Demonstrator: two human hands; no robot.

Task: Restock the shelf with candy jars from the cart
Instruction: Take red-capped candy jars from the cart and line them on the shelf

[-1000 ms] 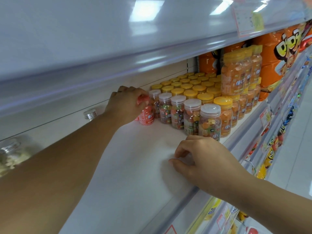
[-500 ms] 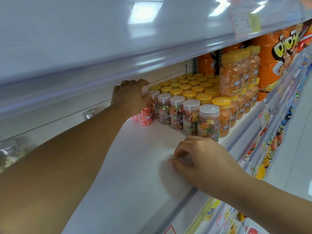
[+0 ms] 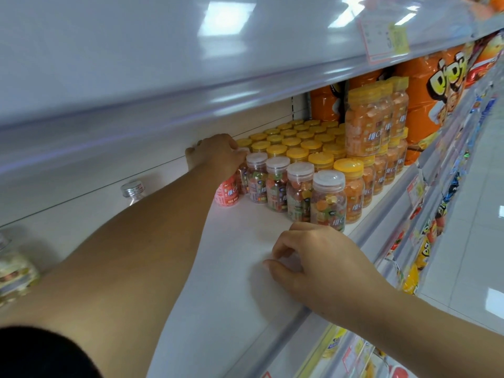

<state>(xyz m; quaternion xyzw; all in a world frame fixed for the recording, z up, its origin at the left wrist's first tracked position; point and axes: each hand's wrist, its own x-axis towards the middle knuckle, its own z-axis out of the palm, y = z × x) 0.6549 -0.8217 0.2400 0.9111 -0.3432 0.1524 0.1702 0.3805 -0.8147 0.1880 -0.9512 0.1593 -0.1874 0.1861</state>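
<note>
My left hand (image 3: 218, 156) reaches deep onto the white metal shelf (image 3: 218, 282), its fingers curled down over the top of a small red-pink plastic candy jar (image 3: 227, 195). I grip it from above, so its lid is hidden under my palm. The jar stands upright, long axis vertical, base on the shelf board, with its label of white characters turned out toward me. Through the wall it looks pink-red all the way down.

It sits at the back left end of a slanting row of clear-lidded jars of mixed-colour sweets (image 3: 276, 184), just beside the rearmost one; whether they touch I cannot tell. Behind that row stand ranks of yellow-lidded jars (image 3: 297, 143), with taller orange-filled jars (image 3: 362, 124) stacked on them and orange snack bags (image 3: 436, 91) further right.

My right hand (image 3: 313, 257) rests near the shelf's front edge, fingers loosely bent with thumb and fingertips on the board, holding nothing.

A silver-capped clear bottle (image 3: 132, 190) stands against the back wall, left of my forearm.
</note>
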